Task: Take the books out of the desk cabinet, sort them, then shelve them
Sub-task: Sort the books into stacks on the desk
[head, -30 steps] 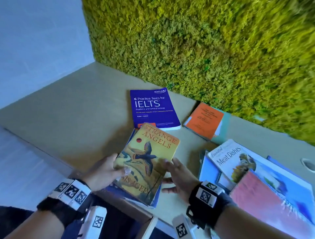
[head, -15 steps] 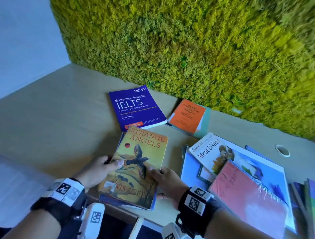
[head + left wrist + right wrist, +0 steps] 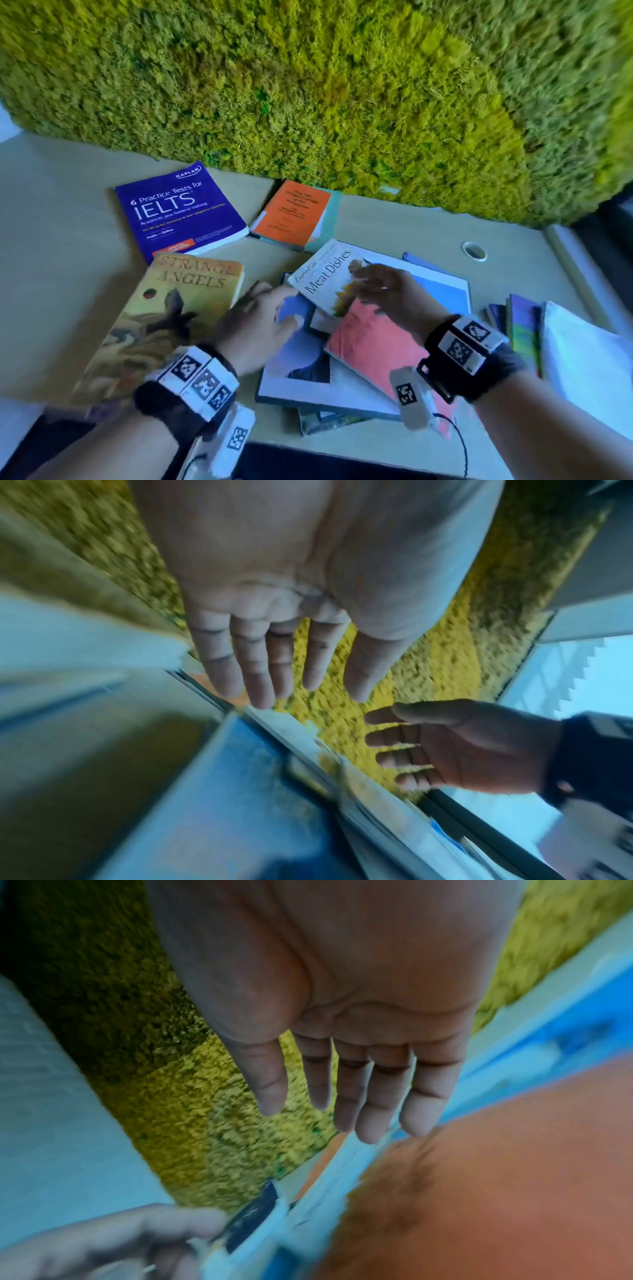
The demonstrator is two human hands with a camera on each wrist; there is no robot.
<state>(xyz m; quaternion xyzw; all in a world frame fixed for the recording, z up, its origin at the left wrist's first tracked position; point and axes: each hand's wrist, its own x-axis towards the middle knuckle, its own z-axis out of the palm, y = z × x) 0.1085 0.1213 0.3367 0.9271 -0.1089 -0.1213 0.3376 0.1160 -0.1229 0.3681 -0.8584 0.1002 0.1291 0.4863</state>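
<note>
Several books lie on the desk. "Strange Angels" lies flat at the front left, free of both hands. A messy pile sits to its right: the white "Meat Dishes" book and a salmon-pink book on top of a large blue book. My left hand hovers at the pile's left edge, fingers straight and spread. My right hand is over "Meat Dishes" and the pink book, fingers straight. Neither hand grips anything.
A purple IELTS book and an orange book lie at the back, near the green moss wall. More books and a white stack sit at the right. A cable hole is in the desk.
Both hands have let go of "Strange Angels", which now lies on the desk, and moved right to the pile with "Meat Dishes". The view has swung right.
</note>
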